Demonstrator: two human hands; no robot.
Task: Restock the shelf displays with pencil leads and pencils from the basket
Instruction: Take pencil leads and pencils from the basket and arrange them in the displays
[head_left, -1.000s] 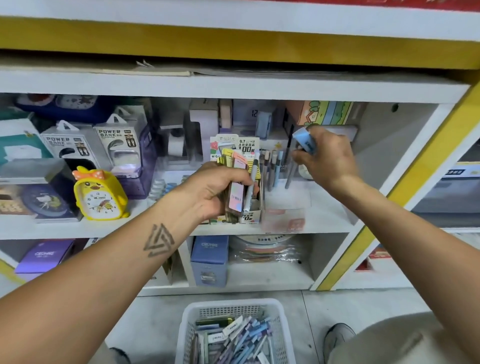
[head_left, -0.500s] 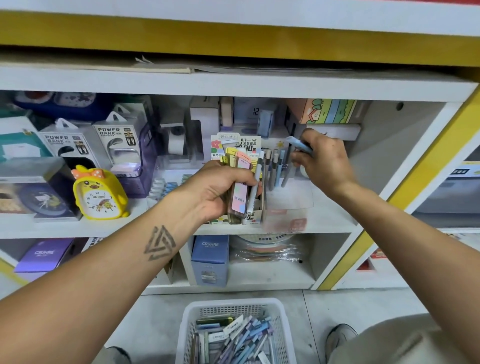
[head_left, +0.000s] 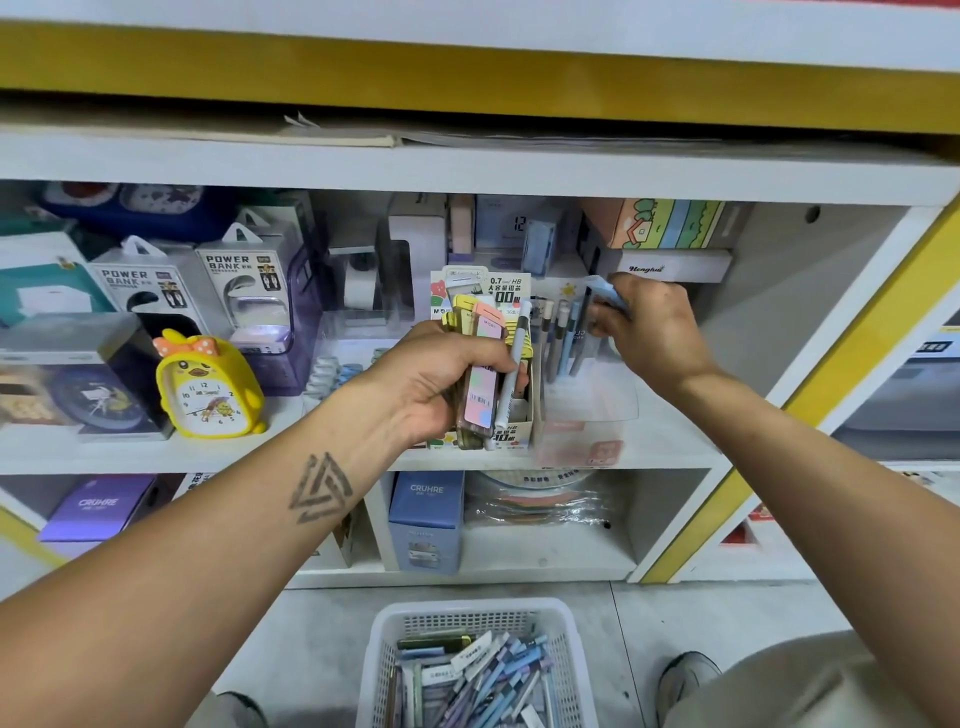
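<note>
Head view: beside the printed cardboard lead display box (head_left: 511, 436), the left hand (head_left: 431, 379) grips a bundle of pastel lead packs and a white pencil (head_left: 511, 374). Right of that box, the right hand (head_left: 649, 327) pinches a pale blue pack (head_left: 608, 293) over the clear pencil holder (head_left: 587, 410). Below the box, the white mesh plastic basket (head_left: 384, 654) looks well stocked; plenty left.

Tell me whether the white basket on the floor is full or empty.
Partly full: the white basket holds a loose pile of packaged pencils below its rim.
</note>
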